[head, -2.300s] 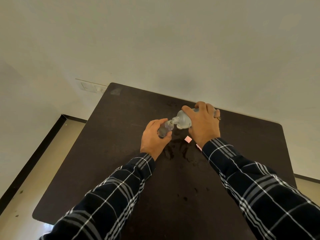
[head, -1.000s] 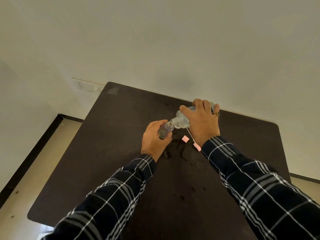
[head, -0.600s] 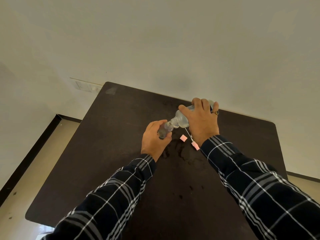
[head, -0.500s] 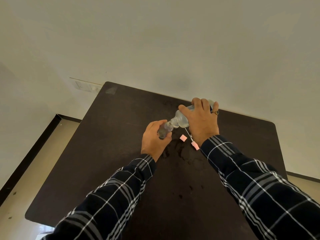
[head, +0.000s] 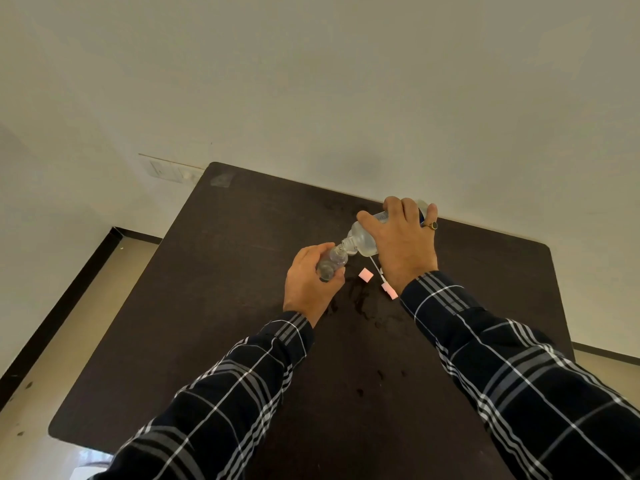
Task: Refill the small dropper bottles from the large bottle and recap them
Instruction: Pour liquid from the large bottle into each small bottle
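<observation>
Still the right hand [head: 405, 247] is gripping the big bottle [head: 363, 238], tipping it slightly steeper into the small bottle [head: 329, 264] the left hand [head: 307, 286] is clasping; pouring is continuing.

plain indoor room: dark table [head: 242, 306], bare wall [head: 346, 81], switch plate [head: 166, 169]

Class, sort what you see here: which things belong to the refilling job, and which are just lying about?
Job: small dropper bottle, gripped by left hand; large bottle, tipped by right hand; pink cap and pink-capped dropper on the table, probably.
Just there: wet spots; wall switch plate; ring.
</observation>
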